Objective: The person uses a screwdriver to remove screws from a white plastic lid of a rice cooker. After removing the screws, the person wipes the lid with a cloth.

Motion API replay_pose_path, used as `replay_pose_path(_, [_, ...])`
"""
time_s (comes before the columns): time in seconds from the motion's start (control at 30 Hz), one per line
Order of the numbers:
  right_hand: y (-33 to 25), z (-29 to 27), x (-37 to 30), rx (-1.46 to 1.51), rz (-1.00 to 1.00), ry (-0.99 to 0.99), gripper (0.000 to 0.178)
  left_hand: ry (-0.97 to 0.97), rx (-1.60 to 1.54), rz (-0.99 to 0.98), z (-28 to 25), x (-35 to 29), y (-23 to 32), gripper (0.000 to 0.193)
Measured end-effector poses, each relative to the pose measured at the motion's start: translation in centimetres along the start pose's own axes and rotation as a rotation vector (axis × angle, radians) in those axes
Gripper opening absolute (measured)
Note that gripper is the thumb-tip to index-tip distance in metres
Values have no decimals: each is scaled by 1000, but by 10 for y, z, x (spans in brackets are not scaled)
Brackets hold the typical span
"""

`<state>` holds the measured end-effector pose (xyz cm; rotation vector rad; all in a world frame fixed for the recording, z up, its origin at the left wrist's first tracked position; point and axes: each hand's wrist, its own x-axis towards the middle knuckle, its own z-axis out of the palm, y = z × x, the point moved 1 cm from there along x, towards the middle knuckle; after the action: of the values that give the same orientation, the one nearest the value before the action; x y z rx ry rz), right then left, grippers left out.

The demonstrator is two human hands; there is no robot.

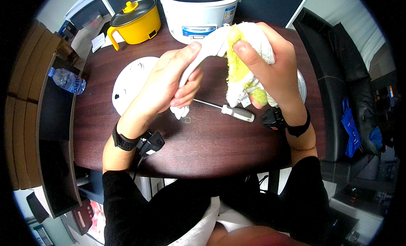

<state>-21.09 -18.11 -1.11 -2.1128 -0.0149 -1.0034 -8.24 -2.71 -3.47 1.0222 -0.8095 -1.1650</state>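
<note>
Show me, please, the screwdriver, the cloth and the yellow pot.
screwdriver (239, 113), head view, on its handle.
cloth (258, 42), head view, on its white part.
yellow pot (141, 26), head view, on its side wall.

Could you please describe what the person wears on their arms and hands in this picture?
Both hands, left hand and right hand, are bare, with no gloves. Black sleeves are pushed up to about the elbows. Each wrist carries a black strap: the left wrist strap bears a small black boxy device with a thin cable trailing off it, and the right wrist strap bears a similar black device.
</note>
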Motion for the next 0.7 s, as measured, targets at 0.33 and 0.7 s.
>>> replay_pose_path(0.33, [23,2,8,47,151,16,23,91,7,59,-4,3,2,47])
replay_pose_path(0.7, [6,17,-4,-280,-150,84,30,113,-53,41,12,3,-9,46])
